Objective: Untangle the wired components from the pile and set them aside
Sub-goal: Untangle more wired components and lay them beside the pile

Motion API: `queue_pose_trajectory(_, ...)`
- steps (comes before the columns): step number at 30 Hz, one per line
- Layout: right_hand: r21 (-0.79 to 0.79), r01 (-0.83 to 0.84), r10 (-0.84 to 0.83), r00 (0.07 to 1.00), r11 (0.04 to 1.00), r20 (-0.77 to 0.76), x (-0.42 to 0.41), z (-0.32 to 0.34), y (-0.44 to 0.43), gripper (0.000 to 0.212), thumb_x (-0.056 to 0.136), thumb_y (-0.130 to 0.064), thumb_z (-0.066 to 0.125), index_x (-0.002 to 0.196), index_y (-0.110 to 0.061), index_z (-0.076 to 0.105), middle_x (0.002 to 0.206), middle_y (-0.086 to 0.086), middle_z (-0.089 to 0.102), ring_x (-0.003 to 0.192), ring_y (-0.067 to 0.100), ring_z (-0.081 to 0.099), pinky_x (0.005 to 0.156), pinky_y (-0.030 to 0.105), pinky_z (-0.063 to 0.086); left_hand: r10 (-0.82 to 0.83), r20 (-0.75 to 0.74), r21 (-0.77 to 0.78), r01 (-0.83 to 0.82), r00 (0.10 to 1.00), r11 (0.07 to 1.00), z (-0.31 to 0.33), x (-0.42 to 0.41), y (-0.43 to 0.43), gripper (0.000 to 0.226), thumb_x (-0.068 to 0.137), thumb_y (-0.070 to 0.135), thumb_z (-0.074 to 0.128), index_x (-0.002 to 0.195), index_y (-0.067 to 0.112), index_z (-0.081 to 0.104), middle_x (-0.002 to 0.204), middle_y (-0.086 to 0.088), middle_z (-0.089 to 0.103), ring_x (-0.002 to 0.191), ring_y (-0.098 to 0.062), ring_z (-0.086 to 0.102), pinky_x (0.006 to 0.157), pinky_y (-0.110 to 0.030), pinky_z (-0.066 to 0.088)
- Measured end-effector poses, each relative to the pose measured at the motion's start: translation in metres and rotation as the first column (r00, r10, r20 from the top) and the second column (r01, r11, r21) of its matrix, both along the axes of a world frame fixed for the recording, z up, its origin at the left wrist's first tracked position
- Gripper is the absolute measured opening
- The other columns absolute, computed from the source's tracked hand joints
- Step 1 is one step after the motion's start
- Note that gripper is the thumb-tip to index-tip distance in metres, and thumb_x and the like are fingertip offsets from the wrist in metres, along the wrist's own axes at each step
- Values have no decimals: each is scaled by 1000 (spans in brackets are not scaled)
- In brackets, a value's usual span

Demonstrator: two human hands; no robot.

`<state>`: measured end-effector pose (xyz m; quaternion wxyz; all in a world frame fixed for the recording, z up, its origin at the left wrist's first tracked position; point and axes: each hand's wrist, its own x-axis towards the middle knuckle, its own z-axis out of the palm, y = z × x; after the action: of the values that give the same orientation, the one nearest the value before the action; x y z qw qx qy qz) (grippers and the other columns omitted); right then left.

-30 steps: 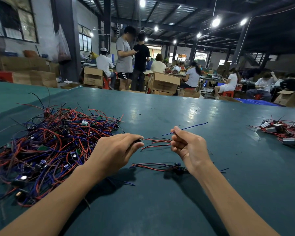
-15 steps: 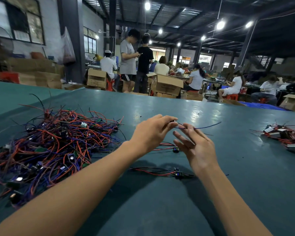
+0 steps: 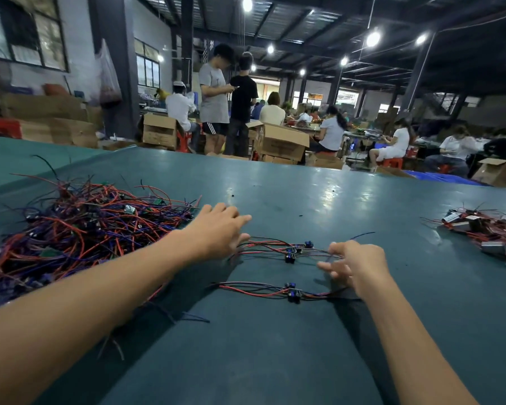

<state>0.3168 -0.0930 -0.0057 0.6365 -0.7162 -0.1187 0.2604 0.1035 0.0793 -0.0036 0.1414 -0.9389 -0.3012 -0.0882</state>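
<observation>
Setting aside seems the step, says one: a freed wired set lies on the worktop between the left hand and right hand, a second set nearer the front edge, the pile toward the left edge.
Next, answers the other, the left, flat with straight fingers on the wire ends, should reach into the pile; the right, loosely spread, holds nothing

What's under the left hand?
The left ends of the red and black wires of the far component run under the left hand, whose fingers are straight, on the green table. The hand covers the wire tips, so anything else beneath it cannot be seen.
</observation>
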Motion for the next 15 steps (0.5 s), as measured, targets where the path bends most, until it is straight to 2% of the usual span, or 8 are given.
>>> queue_pose_trajectory(3,-307,107,23,920,946,391,2,3,-10,16,75,-12,59,80,-1,70,54,10,69,58,34,73,63,41,60,96,-14,101,-94,995,990,28,-63,17,59,101,52,44,153,25,34,138,-7,50,126,-31,45,104,-47,40)
queue_pose_trajectory(5,-357,175,73,808,918,585,-5,1,-13,20,76,-20,58,65,-7,67,43,4,62,68,35,69,67,38,58,185,-48,162,-176,981,971,40,-99,25,66,99,57,45,155,24,30,139,-7,47,126,-31,44,103,-47,42)
queue_pose_trajectory(7,-322,170,127,677,931,725,-13,-2,-9,32,87,-29,59,64,-8,66,56,11,67,71,37,63,67,37,54,295,-76,145,-282,952,948,43,-126,31,82,96,66,44,159,21,16,146,-10,39,132,-34,39,106,-49,42)
queue_pose_trajectory(9,-277,106,186,514,955,838,-25,-5,-2,38,95,-33,60,68,-8,65,67,14,66,70,38,57,62,36,45,390,-137,11,-393,910,920,42,-142,33,92,92,72,46,160,21,12,152,-13,30,138,-37,34,110,-51,39)
queue_pose_trajectory(11,-251,-3,234,367,968,900,-43,-6,4,36,98,-36,60,75,-9,69,69,13,67,72,39,58,61,37,43,418,-274,-91,-456,866,885,40,-149,32,83,91,71,49,156,25,27,152,-11,32,139,-36,35,110,-50,38)
queue_pose_trajectory(12,-248,-75,259,317,966,912,-52,-7,6,34,98,-37,60,80,-11,72,70,11,68,73,38,60,63,38,46,411,-325,-90,-460,852,883,40,-149,30,73,92,68,52,152,28,38,149,-9,36,137,-34,37,109,-49,39)
queue_pose_trajectory(15,-277,-295,348,223,914,911,-80,-13,9,25,98,-41,62,96,-23,79,80,-1,76,80,26,68,71,38,54,372,-330,59,-375,867,925,40,-146,22,37,95,49,57,126,29,63,130,-3,54,122,-29,50,100,-45,44)
